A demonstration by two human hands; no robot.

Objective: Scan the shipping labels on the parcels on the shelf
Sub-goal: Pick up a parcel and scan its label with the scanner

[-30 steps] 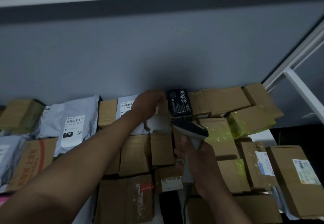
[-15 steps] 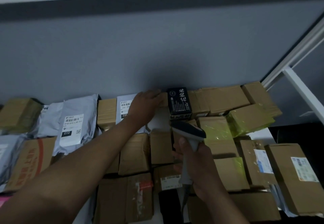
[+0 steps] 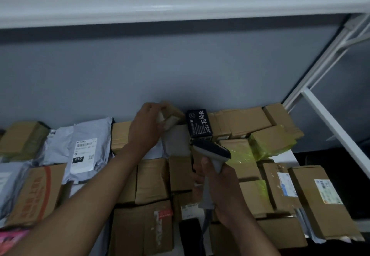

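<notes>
At the back of the shelf, against the grey wall, my left hand [image 3: 147, 124] grasps a small brown cardboard box [image 3: 171, 113], fingers [image 3: 160, 106] curled over its top edge and thumb on the near face. Box is tilted, one corner raised clear of the parcels under it. Any label on it is not visible from this angle.

My right hand [image 3: 217, 187] is clenched around the grip of a grey handheld barcode scanner [image 3: 212, 152]; thumb lies up the back of the handle. Scanner head points up and left, toward the lifted box, and sits just in front of a black carton with white characters [image 3: 199, 123], which stands upright right of the lifted box.

Shelf is packed with brown cardboard parcels in rows. Left: a grey plastic mailer bag [image 3: 88, 147] lying flat, white shipping label [image 3: 84, 153] face up, barcode and "010" legible. Further left: a brown box with red printing [image 3: 34, 193]. Right of the scanner: two parcels wrapped in yellow-green tape [image 3: 270, 141]. Far right: a long brown box with a white label [image 3: 324, 199], label face up, and beside it another labelled box [image 3: 280, 185].

White metal shelf frame [image 3: 324, 115] runs diagonally at right.
</notes>
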